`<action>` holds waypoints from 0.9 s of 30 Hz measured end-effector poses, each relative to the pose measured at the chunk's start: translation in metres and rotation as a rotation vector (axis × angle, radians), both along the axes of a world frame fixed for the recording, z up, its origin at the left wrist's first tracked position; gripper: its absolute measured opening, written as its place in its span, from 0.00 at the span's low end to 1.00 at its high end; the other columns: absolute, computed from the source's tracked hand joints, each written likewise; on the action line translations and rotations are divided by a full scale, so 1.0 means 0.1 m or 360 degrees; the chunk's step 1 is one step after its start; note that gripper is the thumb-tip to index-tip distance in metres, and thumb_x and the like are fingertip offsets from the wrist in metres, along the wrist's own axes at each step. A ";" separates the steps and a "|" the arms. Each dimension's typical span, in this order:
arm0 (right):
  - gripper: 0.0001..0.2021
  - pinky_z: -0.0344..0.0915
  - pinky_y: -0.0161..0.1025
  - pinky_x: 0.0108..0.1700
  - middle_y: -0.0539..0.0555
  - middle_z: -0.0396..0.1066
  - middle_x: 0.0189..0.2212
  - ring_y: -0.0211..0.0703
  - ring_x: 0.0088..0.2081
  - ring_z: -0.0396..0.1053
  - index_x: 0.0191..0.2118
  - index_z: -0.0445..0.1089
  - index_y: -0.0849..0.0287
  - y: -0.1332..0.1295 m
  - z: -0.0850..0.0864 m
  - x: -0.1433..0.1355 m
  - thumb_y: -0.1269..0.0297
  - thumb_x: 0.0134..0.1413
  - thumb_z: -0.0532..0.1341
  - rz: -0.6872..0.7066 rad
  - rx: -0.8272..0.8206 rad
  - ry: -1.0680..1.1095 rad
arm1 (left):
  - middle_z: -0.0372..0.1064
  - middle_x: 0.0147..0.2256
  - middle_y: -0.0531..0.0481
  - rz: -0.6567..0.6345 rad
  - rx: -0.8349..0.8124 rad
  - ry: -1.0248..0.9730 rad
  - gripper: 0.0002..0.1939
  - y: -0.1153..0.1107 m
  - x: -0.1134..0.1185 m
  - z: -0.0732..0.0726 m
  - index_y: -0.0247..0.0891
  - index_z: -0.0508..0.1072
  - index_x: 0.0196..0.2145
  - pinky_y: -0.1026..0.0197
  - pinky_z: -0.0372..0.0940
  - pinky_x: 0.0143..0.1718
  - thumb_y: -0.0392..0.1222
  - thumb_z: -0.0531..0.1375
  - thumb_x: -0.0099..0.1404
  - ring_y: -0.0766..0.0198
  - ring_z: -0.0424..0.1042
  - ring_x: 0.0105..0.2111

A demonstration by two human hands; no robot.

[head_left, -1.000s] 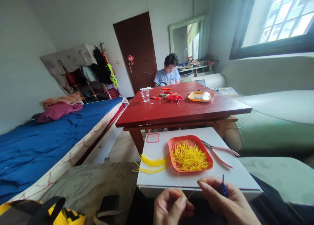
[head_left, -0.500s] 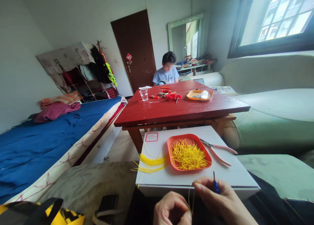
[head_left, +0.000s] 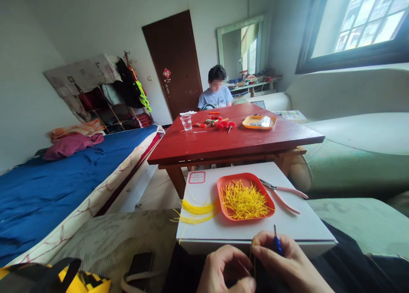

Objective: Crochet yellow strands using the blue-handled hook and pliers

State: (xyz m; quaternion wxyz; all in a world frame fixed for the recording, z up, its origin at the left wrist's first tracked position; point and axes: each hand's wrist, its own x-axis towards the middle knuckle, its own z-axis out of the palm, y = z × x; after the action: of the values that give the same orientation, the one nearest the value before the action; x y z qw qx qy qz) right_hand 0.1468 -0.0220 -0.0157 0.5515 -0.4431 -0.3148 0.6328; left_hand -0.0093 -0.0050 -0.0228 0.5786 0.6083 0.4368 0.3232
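Note:
My right hand (head_left: 281,254) pinches the upper end of a thin yellow strand (head_left: 254,263) between thumb and forefinger. Tucked among the same hand's fingers is a small tool with a blue handle (head_left: 277,246) and a thin metal shaft pointing up. Below and to the left, my left hand (head_left: 223,269) is curled with its fingertips closed at the strand's lower part; the exact grip is partly hidden. Just beyond both hands, an orange-red tray (head_left: 246,178) holds a heap of short yellow strands (head_left: 244,201). Longer yellow strands (head_left: 196,208) lie in a bundle left of the tray.
Pink-handled pliers (head_left: 286,199) lie right of the tray on a white box (head_left: 204,235). Behind it stands a red table (head_left: 191,146) with a plastic cup (head_left: 186,122), red fluffy pieces (head_left: 223,124) and a yellow tray (head_left: 246,126). Another person (head_left: 215,95) sits at the far side.
My left hand has shifted slightly up and right, its fingers more arched, closer to my right hand. My right hand stays nearly in place with the blue-handled tool.

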 end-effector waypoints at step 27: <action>0.15 0.52 0.29 0.20 0.45 0.63 0.13 0.30 0.16 0.59 0.21 0.68 0.63 -0.05 -0.14 -0.07 0.59 0.33 0.72 0.0204 -0.0156 0.0569 | 0.74 0.23 0.48 0.0201 -0.0626 -0.0395 0.20 0.01 0.03 -0.07 0.33 0.74 0.27 0.65 0.61 0.25 0.49 0.71 0.40 0.65 0.70 0.22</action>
State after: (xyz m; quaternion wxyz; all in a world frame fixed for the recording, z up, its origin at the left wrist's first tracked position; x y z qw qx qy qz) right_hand 0.1393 -0.0270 -0.0296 0.5350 -0.3290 -0.2082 0.7498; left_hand -0.0067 -0.0040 -0.0302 0.7137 0.4111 0.4541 0.3397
